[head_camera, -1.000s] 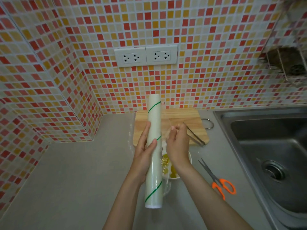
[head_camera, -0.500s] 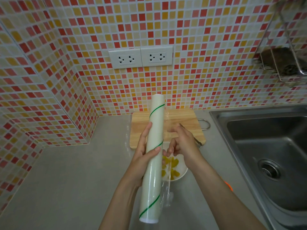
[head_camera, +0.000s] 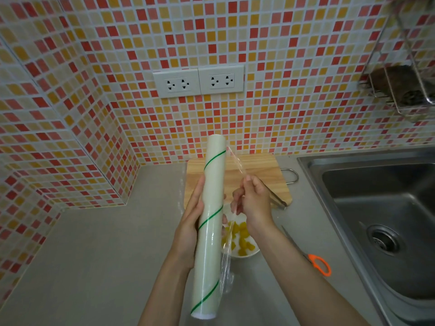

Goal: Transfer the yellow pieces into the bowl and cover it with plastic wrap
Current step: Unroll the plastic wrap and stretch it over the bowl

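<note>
A long white roll of plastic wrap point(head_camera: 210, 222) with a green spiral stripe is held up lengthwise over the counter. My left hand point(head_camera: 191, 222) grips it from the left at mid-length. My right hand point(head_camera: 253, 203) pinches the loose edge of the clear film point(head_camera: 236, 161), which is peeled a short way off the roll's right side. Below the hands sits a white bowl point(head_camera: 247, 255) holding several yellow pieces point(head_camera: 242, 238), partly hidden by the roll and the film.
A wooden cutting board point(head_camera: 259, 168) lies behind the bowl with metal tongs point(head_camera: 276, 200) on it. Orange-handled scissors point(head_camera: 317, 264) lie right of the bowl. A steel sink point(head_camera: 381, 208) fills the right side. Tiled walls close off the back and left.
The roll has shifted slightly left and toward me. My right hand has pulled the film's edge further away from the roll, and the bowl with yellow pieces shows more.
</note>
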Available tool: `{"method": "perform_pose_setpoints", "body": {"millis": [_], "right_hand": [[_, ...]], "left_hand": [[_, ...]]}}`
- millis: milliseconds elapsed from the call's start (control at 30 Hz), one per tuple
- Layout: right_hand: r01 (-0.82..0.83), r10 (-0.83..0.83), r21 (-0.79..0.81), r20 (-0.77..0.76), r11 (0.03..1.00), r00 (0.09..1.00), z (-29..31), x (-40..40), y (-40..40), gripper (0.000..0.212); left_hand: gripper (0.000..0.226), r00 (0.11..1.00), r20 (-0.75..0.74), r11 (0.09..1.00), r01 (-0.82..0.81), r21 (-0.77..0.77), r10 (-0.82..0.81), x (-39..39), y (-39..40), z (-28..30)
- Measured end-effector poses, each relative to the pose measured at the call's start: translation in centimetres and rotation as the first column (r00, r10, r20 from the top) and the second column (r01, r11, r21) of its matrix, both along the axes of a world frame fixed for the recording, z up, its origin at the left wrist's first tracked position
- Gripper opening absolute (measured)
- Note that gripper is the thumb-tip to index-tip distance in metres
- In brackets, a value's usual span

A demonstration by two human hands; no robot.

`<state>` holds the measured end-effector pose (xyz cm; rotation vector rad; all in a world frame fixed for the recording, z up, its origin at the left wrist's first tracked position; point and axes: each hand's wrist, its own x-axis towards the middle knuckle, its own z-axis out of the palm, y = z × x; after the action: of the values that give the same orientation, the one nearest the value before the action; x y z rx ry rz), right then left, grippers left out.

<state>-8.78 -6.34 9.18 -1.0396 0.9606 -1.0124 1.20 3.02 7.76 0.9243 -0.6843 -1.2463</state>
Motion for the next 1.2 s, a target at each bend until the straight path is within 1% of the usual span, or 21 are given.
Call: {"method": "perform_pose_setpoints", "body": {"millis": [67,200,300,400,467,567,667,767,800,867,1000,1067,1133,1200], "right_hand": [[0.057,-0.058,-0.033,-0.034,0.998,0.998,0.2,0.1,0.2,0.033],[0.166,-0.197,-0.211,-0.138,0.963,0.971,0.4,-0.2,-0.1,0.033],[0.208,-0.266,-0.298,-0.168,0.932,0.949,0.6,-1.0,-0.3,0.034],[0.252,-0.335,-0.362,-0.187,0.897,0.924,0.7,-1.8,-0.7,0.035],[0.267,-0.349,-0.352,-0.193,0.897,0.917,0.4,-2.2,-1.1,0.034],[0.287,-0.346,-0.284,-0.186,0.915,0.919,-0.1,-2.7,-1.4,0.031],[0.299,-0.367,-0.292,-0.214,0.909,0.905,-0.4,-3.2,-1.4,0.030],[0.287,-0.353,-0.280,-0.226,0.916,0.908,-0.8,-3.6,-1.7,0.032],[0.288,-0.354,-0.276,-0.232,0.917,0.906,-0.9,-3.7,-1.9,0.032],[0.298,-0.365,-0.271,-0.244,0.915,0.899,-1.3,-3.8,-2.0,0.033],[0.335,-0.392,-0.244,-0.246,0.910,0.886,-1.9,-4.2,-1.9,0.033],[0.339,-0.399,-0.244,-0.267,0.909,0.877,-2.4,-4.6,-2.0,0.033],[0.342,-0.407,-0.248,-0.293,0.906,0.865,-3.2,-5.1,-2.3,0.032],[0.339,-0.411,-0.254,-0.333,0.906,0.849,-4.0,-5.6,-2.6,0.031]], "left_hand": [[0.048,0.999,0.032,1.000,-0.026,0.009,0.025,0.1,0.1,-0.4],[0.051,0.996,0.087,0.998,-0.039,0.039,0.036,0.2,0.4,0.0],[0.060,0.982,0.181,0.994,-0.073,0.076,0.058,0.3,0.3,0.1],[0.077,0.966,0.244,0.986,-0.121,0.119,0.089,0.4,-0.2,0.0],[0.081,0.972,0.225,0.983,-0.099,0.153,0.062,0.1,-0.5,0.0],[0.074,0.986,0.167,0.985,-0.001,0.175,-0.028,-0.5,-0.8,-0.1],[0.069,0.990,0.144,0.990,-0.030,0.137,0.010,-0.9,-1.0,0.0],[0.062,0.997,0.068,0.989,-0.041,0.143,0.031,-1.0,-1.0,-0.1],[0.060,0.999,0.045,0.988,-0.035,0.149,0.028,-0.9,-1.0,-0.4],[0.052,0.999,0.048,0.989,-0.018,0.148,0.011,-0.5,-0.9,-1.1],[0.047,0.993,0.120,0.993,-0.026,0.118,0.012,0.0,-1.1,-1.8],[0.044,0.977,0.211,0.990,-0.041,0.136,0.012,0.1,-1.1,-1.9],[0.041,0.942,0.334,0.987,-0.072,0.142,0.021,0.3,-1.1,-2.0],[0.044,0.906,0.423,0.986,-0.097,0.138,0.029,0.5,-0.9,-2.0]]}}
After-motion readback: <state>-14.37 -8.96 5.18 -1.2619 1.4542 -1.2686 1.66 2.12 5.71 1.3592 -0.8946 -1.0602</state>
